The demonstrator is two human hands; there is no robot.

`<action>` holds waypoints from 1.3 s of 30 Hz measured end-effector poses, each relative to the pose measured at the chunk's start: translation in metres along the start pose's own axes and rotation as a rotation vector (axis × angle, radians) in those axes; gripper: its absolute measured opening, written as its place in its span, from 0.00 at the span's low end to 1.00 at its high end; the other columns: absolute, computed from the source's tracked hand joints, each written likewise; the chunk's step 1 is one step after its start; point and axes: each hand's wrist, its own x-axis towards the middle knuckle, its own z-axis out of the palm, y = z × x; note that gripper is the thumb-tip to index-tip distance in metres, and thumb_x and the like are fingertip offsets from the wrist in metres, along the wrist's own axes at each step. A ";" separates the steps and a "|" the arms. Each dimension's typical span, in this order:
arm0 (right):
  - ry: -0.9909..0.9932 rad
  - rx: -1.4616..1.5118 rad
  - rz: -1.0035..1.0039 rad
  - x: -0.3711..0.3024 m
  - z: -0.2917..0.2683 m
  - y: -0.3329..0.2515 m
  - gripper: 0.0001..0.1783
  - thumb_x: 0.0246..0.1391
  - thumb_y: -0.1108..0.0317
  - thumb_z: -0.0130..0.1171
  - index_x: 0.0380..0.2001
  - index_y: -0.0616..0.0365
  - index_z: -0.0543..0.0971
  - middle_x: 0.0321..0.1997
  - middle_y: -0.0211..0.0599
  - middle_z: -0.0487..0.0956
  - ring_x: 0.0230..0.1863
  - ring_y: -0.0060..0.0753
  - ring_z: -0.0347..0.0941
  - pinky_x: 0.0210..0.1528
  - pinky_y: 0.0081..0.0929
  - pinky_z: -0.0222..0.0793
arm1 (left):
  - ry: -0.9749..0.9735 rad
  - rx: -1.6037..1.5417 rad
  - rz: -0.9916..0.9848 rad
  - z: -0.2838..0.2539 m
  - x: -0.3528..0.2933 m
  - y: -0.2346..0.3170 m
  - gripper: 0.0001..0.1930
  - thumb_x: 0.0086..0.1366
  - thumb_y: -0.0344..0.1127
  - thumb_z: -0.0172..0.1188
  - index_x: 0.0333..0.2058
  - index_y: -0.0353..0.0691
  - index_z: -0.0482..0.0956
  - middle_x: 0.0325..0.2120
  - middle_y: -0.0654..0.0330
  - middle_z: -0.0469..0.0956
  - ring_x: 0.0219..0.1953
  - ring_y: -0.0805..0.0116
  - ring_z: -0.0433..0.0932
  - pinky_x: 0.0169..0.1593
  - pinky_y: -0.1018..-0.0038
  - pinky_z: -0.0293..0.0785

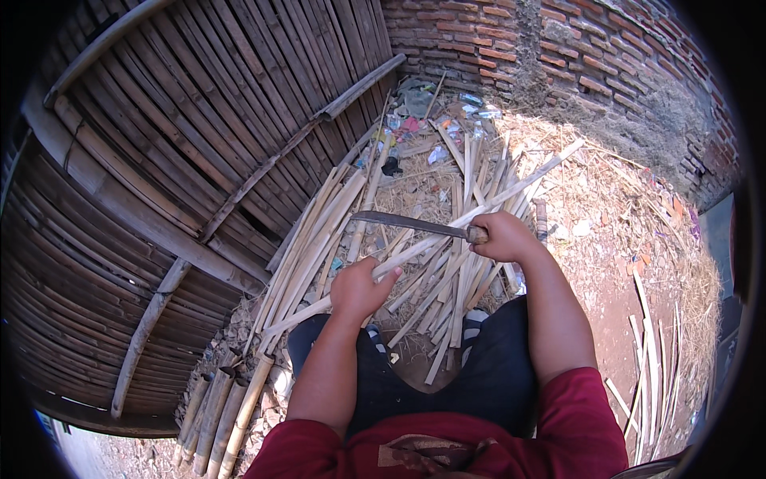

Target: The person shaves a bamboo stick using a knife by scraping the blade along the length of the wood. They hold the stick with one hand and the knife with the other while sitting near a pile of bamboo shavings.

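Note:
My left hand is closed around a long pale bamboo strip, which slants from my left thigh up to the far right. In my right hand is the wooden handle of a machete. Its dark blade points left and lies across above the strip; whether the two touch I cannot tell. Below and beyond my hands, a heap of split bamboo strips spreads over the ground between my feet. More long strips lie side by side to the left of my left hand.
A slatted bamboo wall rises on the left, and a brick wall closes the far side. Litter lies in the far corner. Cut bamboo poles are at the near left, and thin strips at the near right.

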 end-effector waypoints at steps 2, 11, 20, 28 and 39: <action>-0.022 -0.008 0.018 0.000 -0.001 -0.001 0.20 0.44 0.59 0.76 0.40 0.56 0.85 0.36 0.49 0.86 0.41 0.56 0.83 0.45 0.46 0.77 | -0.007 -0.008 0.002 0.000 0.000 0.000 0.29 0.62 0.66 0.66 0.39 0.42 0.87 0.25 0.52 0.85 0.34 0.47 0.87 0.40 0.53 0.81; -0.171 -0.048 0.053 0.005 0.004 0.000 0.26 0.45 0.55 0.76 0.47 0.56 0.86 0.43 0.50 0.86 0.49 0.56 0.83 0.52 0.46 0.78 | -0.084 0.028 0.032 0.000 0.000 -0.002 0.28 0.63 0.66 0.65 0.38 0.42 0.86 0.29 0.51 0.86 0.39 0.46 0.87 0.45 0.52 0.80; -0.223 -0.094 0.041 0.007 0.008 -0.004 0.25 0.46 0.53 0.75 0.45 0.56 0.85 0.43 0.51 0.86 0.48 0.57 0.82 0.51 0.48 0.77 | -0.109 0.080 0.079 0.003 0.001 -0.004 0.29 0.64 0.65 0.65 0.39 0.40 0.85 0.34 0.47 0.86 0.42 0.43 0.86 0.47 0.51 0.80; -0.250 -0.121 0.040 0.009 0.012 -0.003 0.26 0.45 0.52 0.76 0.44 0.56 0.86 0.42 0.50 0.86 0.48 0.57 0.82 0.51 0.48 0.77 | -0.108 0.090 0.089 0.008 0.001 -0.006 0.28 0.63 0.64 0.66 0.40 0.41 0.86 0.32 0.49 0.86 0.40 0.43 0.86 0.45 0.52 0.79; -0.305 -0.144 0.029 0.011 0.019 -0.008 0.28 0.43 0.53 0.77 0.48 0.52 0.87 0.43 0.47 0.87 0.49 0.54 0.83 0.53 0.46 0.78 | -0.158 0.105 0.126 0.008 0.001 -0.005 0.29 0.63 0.64 0.65 0.40 0.40 0.86 0.34 0.47 0.86 0.42 0.42 0.85 0.46 0.51 0.79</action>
